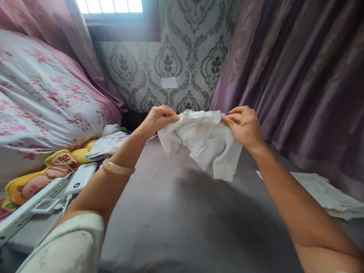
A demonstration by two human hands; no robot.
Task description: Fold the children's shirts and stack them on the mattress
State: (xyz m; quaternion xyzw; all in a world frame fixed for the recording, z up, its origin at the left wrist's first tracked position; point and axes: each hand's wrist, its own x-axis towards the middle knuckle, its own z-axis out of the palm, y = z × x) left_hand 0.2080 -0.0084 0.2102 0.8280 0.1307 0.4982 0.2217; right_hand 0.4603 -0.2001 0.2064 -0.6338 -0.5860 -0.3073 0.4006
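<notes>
A small white long-sleeved shirt [204, 140] hangs in the air above the grey bed sheet [159, 220], stretched between my two hands. My left hand [162, 117] pinches it at the shoulder on the left side of the collar. At the opposite shoulder, my right hand [243, 125] grips the fabric between thumb and fingers. Both sleeves droop, and the right one reaches lowest. Small dark prints show on the front. A pale bangle circles my left forearm.
On the left lie a power strip [36, 204], a white power bank [81, 178] with a cable, a yellow cartoon cushion [31, 182] and bundled white cloth [106, 144]. Flowered bedding [51, 94] rises behind them. Folded white clothes [324, 191] lie at right, near purple curtains [298, 76].
</notes>
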